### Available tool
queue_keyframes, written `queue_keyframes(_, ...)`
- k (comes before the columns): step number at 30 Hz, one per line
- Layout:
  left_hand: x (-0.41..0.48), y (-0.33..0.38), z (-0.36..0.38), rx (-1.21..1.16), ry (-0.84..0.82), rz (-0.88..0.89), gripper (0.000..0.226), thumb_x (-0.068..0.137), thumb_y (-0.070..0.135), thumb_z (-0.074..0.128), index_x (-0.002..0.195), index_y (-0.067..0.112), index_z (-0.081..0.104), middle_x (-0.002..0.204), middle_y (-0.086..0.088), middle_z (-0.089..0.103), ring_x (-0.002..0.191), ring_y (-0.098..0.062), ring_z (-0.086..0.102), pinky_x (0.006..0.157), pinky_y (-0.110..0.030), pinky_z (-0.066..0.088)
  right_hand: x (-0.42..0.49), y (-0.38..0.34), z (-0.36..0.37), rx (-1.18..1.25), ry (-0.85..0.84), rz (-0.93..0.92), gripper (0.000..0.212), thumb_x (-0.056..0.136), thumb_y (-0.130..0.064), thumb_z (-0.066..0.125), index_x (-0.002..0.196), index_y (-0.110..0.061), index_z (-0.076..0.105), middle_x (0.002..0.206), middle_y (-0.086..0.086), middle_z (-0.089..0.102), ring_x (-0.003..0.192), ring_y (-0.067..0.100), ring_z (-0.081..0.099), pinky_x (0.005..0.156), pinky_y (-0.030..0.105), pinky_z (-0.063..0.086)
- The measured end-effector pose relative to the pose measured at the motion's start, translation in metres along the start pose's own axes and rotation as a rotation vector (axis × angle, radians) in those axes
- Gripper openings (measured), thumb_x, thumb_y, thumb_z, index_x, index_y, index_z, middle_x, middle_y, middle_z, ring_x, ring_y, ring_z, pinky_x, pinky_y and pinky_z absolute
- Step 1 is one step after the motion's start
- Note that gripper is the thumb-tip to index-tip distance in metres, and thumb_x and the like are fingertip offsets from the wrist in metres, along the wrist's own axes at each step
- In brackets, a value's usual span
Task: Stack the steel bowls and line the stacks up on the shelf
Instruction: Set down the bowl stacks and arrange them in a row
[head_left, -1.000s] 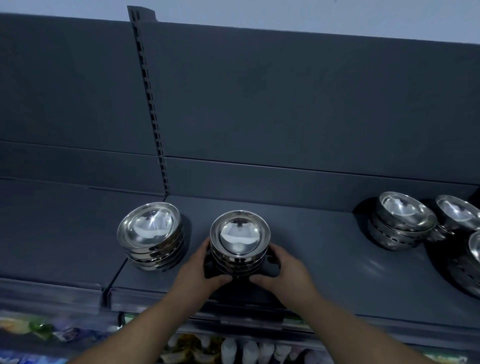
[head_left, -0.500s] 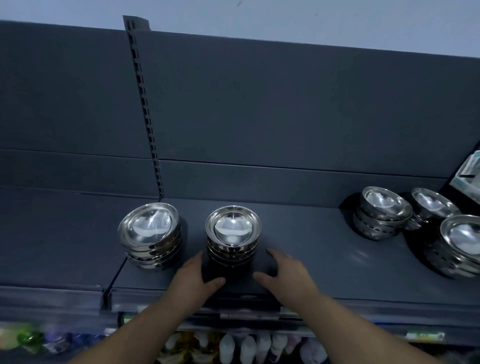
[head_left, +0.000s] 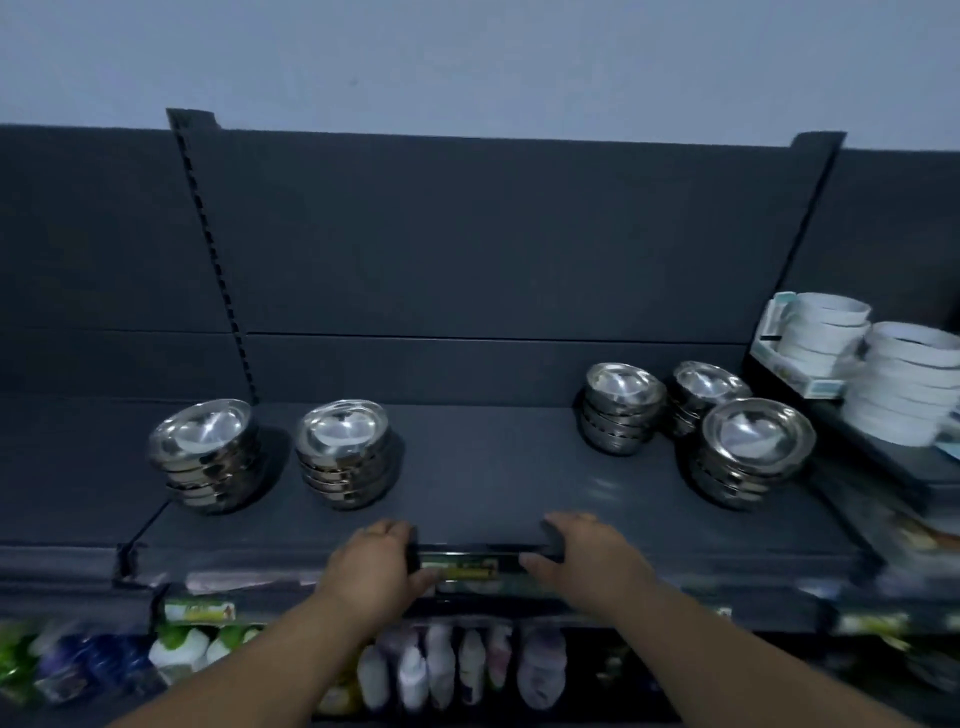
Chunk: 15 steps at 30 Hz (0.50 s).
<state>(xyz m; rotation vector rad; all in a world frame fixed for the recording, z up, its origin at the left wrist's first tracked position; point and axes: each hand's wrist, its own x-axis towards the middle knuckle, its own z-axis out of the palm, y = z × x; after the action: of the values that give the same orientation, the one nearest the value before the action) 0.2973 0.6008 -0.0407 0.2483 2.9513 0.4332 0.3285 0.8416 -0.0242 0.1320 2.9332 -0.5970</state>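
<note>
- The left hand (head_left: 373, 567) is at the front edge of the dark grey shelf (head_left: 493, 483). Its fingers are loosely curled on top of the lip, its thumb hangs in front of it, and it holds no bowl.
- The right hand (head_left: 584, 561) is beside it at the same edge, in the same loose curl and also holding nothing. Blur hides whether either hand actually touches the edge.
- Between the two thumbs, a yellow-green price label (head_left: 457, 570) shows on the shelf's front strip.
- Two stacks of steel bowls stand side by side on the left part of the shelf. The left stack (head_left: 203, 457) is at the shelf's left end, just in front of the slotted upright (head_left: 213, 249).
- The second stack (head_left: 345, 449) is just to its right and apart from it. Both stacks are beyond the hands and clear of them.
- Three more stacks are bunched at the right end: the back-left stack (head_left: 622, 408), the back-right stack (head_left: 707, 389) and the front stack (head_left: 754, 452).
- A wide bare stretch of shelf lies between the left pair and the right group.
- On the next shelf section to the right are stacked white bowls (head_left: 906, 382) and a carton of white cups (head_left: 821, 332).
- Below the shelf hangs a blurred row of packets (head_left: 447, 670).
</note>
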Motion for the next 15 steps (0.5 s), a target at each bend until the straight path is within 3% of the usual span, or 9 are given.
queue_keyframes(8, -0.007, 0.130, 0.045, 0.097, 0.034, 0.154, 0.072, 0.086, 0.059, 0.051, 0.146, 0.022, 0.032, 0.150, -0.001, 0.036, 0.137, -0.021, 0.036, 0.112, -0.031, 0.031, -0.055, 0.128, -0.048, -0.037, 0.023, 0.131, 0.077, 0.085, -0.064, 0.054, 0.148, -0.027, 0.033, 0.152, -0.003, 0.035, 0.136, 0.020, 0.039, 0.109, 0.033, 0.037)
queue_keyframes(15, 0.029, 0.181, 0.046, 0.068, 0.077, 0.231, 0.072, 0.087, 0.055, 0.054, 0.146, 0.021, 0.030, 0.154, -0.002, 0.028, 0.140, -0.023, 0.030, 0.114, -0.033, 0.028, -0.050, 0.166, -0.067, 0.008, 0.109, 0.154, 0.071, 0.084, -0.058, 0.059, 0.144, -0.026, 0.039, 0.145, -0.002, 0.043, 0.131, 0.018, 0.044, 0.107, 0.033, 0.039)
